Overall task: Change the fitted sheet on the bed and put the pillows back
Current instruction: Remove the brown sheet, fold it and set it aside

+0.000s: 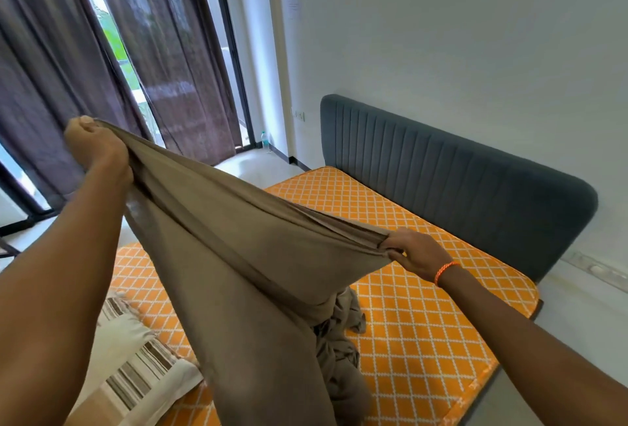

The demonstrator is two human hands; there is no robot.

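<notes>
**Sheet held up over a bare mattress**

The biggest thing in front of you is the mattress (424, 306), orange with a white diamond grid and fully stripped, so the old cover is evidently off and this is the spreading stage. It sits against a grey padded headboard (458, 181) on the white wall; dark curtains (153, 52) hang over the glass door on your left.

Next is the brown sheet (221, 255). You hold it stretched in the air between both hands, and the rest drops in a long fold to a crumpled heap on the middle of the mattress. Holding one edge taut like this probably lets you find a corner or seam before you spread it.

A striped pillow (142, 368) lies at the near left edge of the bed, beside the hanging cloth, likely parked there until the sheet is on.

Your left hand (95, 150) is raised high, fingers curled tight round a bunched end of the cloth. Your right hand (414, 252), lower and nearer the headboard, pinches the gathered edge between thumb and fingers. An orange band (445, 271) circles that wrist.
</notes>
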